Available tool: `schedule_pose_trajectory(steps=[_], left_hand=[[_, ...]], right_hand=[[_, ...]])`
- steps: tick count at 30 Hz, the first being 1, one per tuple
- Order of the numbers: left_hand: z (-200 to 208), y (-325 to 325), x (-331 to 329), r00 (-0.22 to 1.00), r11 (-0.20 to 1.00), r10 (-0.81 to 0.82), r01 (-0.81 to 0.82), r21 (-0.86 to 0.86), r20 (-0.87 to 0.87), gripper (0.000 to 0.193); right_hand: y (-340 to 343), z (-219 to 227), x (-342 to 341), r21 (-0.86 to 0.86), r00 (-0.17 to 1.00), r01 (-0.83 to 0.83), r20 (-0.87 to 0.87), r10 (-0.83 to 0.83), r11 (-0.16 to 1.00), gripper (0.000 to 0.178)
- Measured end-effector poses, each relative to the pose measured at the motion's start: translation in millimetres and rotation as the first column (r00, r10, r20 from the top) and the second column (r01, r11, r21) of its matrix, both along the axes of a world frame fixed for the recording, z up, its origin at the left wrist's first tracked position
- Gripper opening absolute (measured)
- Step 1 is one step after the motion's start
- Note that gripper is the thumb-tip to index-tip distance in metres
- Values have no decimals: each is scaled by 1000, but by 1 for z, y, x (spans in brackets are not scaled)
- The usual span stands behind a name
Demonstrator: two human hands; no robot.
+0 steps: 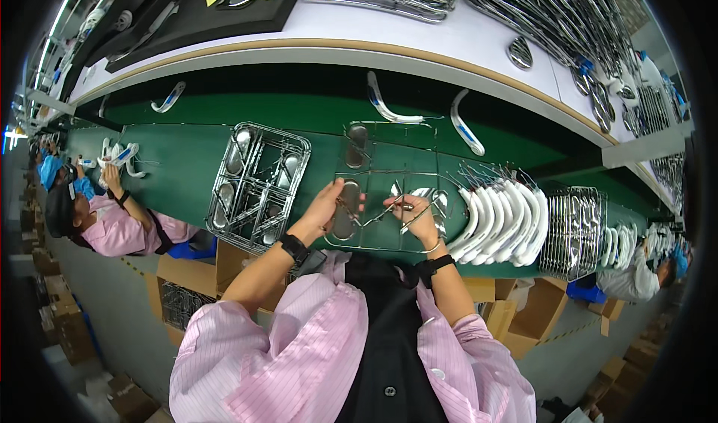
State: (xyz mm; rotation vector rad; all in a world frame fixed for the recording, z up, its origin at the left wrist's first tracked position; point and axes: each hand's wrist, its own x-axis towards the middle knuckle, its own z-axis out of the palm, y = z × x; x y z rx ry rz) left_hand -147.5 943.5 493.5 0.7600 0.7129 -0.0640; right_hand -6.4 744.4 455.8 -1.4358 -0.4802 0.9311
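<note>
Hands meet at the frame's centre over a wire tray [374, 240] on the green desk [179, 161]. Our left hand [327, 202] pinches one dark oval lens [346, 212] above the tray; our right hand [413, 215] is closed on thin metal rods [389, 210] — we cannot count them. A second wire tray [258, 187] sits left of centre, a third [574, 232] to the right beside a row of white curved pieces [502, 225]. Two more white pieces [464, 127] lie upper centre.
</note>
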Motion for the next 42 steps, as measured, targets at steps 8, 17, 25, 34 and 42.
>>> schedule_pose_trajectory(steps=[8, 17, 25, 34, 42], left_hand=[[66, 113, -95, 989, 871, 139, -101, 480, -42, 41], [9, 234, -196, 908, 343, 122, 340, 875, -401, 40], [15, 230, -169, 785, -54, 338, 566, 823, -518, 26], [25, 106, 112, 863, -502, -228, 292, 814, -450, 49], [-110, 33, 322, 520, -765, -533, 41, 643, -667, 79]], right_hand=[[-29, -41, -2, -504, 819, 240, 564, 106, 830, 18], [-13, -22, 40, -471, 512, 367, 822, 248, 802, 34], [-42, -62, 257, -432, 373, 779, 902, 216, 456, 46], [-68, -49, 310, -607, 714, 593, 700, 2, 529, 41], [-136, 60, 134, -182, 501, 861, 464, -730, 475, 58]])
